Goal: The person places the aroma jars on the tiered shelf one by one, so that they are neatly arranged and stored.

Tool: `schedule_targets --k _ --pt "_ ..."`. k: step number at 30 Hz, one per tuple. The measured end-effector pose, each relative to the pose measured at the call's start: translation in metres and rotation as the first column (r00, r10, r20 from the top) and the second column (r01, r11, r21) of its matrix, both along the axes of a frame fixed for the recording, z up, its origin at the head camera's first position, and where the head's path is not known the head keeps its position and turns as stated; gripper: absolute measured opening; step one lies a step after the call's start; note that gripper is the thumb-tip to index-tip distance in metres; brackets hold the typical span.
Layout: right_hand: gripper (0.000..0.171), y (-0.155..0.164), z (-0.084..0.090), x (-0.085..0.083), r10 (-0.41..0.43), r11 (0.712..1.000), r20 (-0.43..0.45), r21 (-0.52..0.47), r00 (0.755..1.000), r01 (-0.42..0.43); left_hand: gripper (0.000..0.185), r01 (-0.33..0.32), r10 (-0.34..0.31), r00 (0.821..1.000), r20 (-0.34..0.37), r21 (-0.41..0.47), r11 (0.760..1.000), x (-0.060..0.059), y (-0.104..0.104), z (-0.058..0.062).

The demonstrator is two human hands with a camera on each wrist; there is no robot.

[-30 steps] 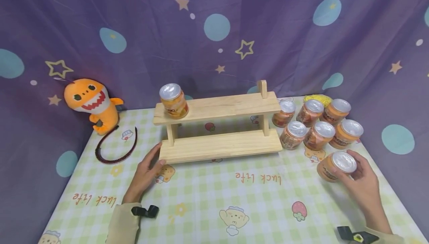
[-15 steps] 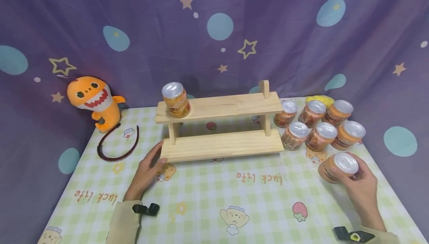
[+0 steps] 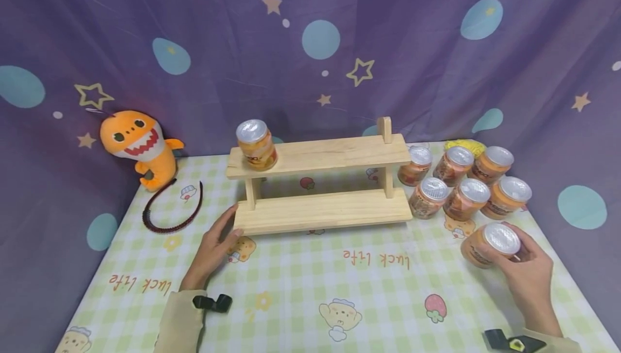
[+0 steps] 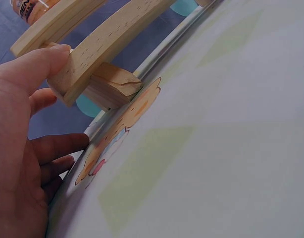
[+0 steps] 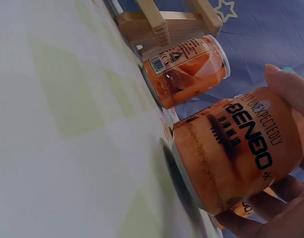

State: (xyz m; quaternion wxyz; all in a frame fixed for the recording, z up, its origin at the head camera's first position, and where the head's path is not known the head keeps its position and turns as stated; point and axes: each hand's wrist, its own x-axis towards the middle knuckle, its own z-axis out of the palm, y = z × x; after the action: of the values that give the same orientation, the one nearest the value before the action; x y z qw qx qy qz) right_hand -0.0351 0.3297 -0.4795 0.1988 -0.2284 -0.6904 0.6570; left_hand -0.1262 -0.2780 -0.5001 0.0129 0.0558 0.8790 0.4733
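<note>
A two-tier wooden rack (image 3: 320, 210) stands mid-table, with one orange can with a silver lid (image 3: 255, 145) on the left end of its top shelf. My left hand (image 3: 228, 229) rests on the cloth, its thumb (image 4: 43, 64) touching the left end of the lower board (image 4: 107, 44), the fingers fairly straight. At the right, my right hand (image 3: 509, 253) grips another orange can (image 3: 489, 245), labelled BENBO (image 5: 236, 153), tilted with its base close to the cloth. Several more such cans (image 3: 456, 180) stand clustered right of the rack; one of them (image 5: 186, 72) is close beside the held can.
An orange plush shark (image 3: 138, 148) sits at the back left with a dark headband (image 3: 172, 213) in front of it. A yellow object (image 3: 463, 144) lies behind the cans. A purple star curtain (image 3: 310, 46) closes off the back and sides. The cloth is checked (image 3: 339, 288).
</note>
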Motion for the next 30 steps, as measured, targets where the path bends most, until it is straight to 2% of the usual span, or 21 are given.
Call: schedule_targets --k 9,19,30 --pt "0.062 -0.004 0.013 -0.002 -0.022 0.999 0.016 0.035 1.000 0.021 0.064 0.003 -0.003 1.000 -0.005 -0.011 1.000 0.000 0.001 -0.001" --pt "0.065 -0.013 0.032 -0.008 -0.015 1.000 -0.103 -0.019 0.995 0.013 0.064 0.000 0.000 1.000 -0.004 -0.008 1.000 0.001 0.000 -0.001" --pt "0.065 -0.027 0.056 -0.020 0.007 0.999 -0.163 -0.050 0.987 -0.015 0.064 -0.003 0.003 1.000 -0.008 -0.026 1.000 0.000 0.000 -0.001"
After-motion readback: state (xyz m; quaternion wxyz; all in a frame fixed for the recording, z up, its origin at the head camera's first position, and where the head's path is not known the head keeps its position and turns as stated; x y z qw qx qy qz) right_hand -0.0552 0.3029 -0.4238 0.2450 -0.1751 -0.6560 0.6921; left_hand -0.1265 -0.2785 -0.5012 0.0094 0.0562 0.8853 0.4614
